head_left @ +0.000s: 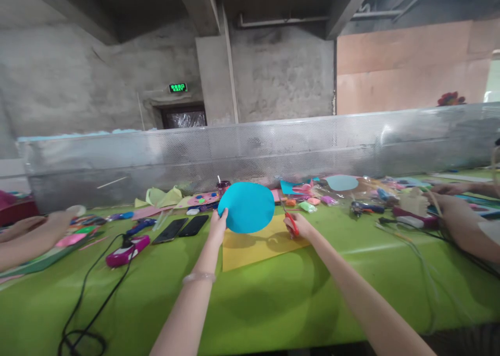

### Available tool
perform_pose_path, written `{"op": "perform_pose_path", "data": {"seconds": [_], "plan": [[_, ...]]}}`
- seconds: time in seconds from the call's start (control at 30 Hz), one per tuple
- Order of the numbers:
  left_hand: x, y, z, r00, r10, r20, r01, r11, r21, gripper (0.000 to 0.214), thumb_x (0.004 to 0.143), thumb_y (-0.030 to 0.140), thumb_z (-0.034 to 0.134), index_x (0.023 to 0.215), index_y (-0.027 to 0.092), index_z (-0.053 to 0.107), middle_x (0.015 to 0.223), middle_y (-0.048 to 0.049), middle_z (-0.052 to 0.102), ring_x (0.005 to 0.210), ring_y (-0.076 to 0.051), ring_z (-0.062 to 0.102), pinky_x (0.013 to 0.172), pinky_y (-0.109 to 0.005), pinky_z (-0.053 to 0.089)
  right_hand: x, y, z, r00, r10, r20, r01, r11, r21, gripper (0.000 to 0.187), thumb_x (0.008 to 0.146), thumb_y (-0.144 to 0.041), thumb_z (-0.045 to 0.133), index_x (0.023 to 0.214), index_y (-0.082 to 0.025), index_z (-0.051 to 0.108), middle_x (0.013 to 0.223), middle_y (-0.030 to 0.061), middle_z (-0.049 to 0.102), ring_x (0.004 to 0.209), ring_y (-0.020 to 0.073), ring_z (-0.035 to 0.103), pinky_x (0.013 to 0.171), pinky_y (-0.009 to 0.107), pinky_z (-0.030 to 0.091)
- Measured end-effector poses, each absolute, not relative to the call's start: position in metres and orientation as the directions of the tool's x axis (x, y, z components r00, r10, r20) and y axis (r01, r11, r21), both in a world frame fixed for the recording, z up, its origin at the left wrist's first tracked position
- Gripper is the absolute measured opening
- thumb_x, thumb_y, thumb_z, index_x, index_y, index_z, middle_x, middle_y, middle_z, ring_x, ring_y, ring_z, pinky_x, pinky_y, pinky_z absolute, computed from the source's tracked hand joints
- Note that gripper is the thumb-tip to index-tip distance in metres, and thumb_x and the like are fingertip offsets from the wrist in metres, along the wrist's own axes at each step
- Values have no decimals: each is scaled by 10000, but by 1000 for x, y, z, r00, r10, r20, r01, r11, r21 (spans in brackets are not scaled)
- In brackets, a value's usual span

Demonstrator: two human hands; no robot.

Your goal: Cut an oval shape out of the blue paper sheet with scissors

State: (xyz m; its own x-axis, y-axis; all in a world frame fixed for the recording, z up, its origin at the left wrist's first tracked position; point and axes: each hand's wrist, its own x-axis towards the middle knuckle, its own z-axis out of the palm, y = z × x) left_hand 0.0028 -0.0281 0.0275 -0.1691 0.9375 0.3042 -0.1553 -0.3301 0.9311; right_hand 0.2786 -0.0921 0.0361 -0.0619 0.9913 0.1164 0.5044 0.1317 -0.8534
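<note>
A blue rounded sheet of paper [248, 208] is held up over the table, gripped at its left edge by my left hand [219, 225]. My right hand [300, 226] is closed around the red handles of a pair of scissors [292, 224], just right of the blue paper and apart from it. The scissors' blades point away from me, toward the back of the table. Beneath both hands lies a yellow sheet of paper [246, 254] on the green tablecloth. Whether the blades are apart is too small to make out.
Two phones [194, 225] and a purple power strip [128, 250] with a black cable lie at left. Craft scraps and a glue gun [367, 207] line the back, before a perforated metal panel [273, 150]. Other people's arms [35, 236] reach in from both sides.
</note>
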Motion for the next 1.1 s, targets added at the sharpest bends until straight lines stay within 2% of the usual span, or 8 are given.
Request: {"op": "perform_pose_path", "data": {"seconds": [0.2, 0.53, 0.7, 1.1], "plan": [[11, -35, 32, -47, 971, 234, -290, -238, 927, 272, 855, 294, 483, 1096, 172, 513, 1106, -82, 535, 908, -182, 557, 763, -377, 481, 277, -96, 39, -33, 987, 156, 500, 152, -853, 228, 880, -315, 461, 961, -120, 548, 847, 28, 576, 666, 99, 556, 592, 252, 488], [13, -39, 35, 92, 929, 359, -442, -285, 851, 296, 842, 281, 508, 1106, 149, 506, 1118, -85, 531, 945, -201, 549, 786, -406, 470, 279, -94, 39, -2, 972, 237, 490, 207, -846, 227, 873, -313, 474, 954, -114, 549, 844, 24, 573, 673, 104, 557, 592, 255, 487], [12, -39, 34, 119, 915, 386, -449, -297, 843, 274, 844, 271, 505, 1094, 158, 519, 1129, -84, 531, 965, -201, 542, 814, -412, 456, 279, -93, 38, -35, 967, 253, 459, 241, -855, 218, 879, -308, 465, 933, -112, 544, 772, 6, 566, 588, 78, 536, 535, 223, 472], [13, -41, 34, 129, 910, 394, -418, -311, 854, 246, 846, 250, 501, 1076, 168, 531, 1130, -82, 533, 965, -193, 540, 825, -404, 451, 277, -91, 36, -86, 964, 253, 437, 265, -859, 217, 882, -307, 460, 935, -112, 538, 748, -1, 558, 559, 70, 522, 514, 213, 462]]}}
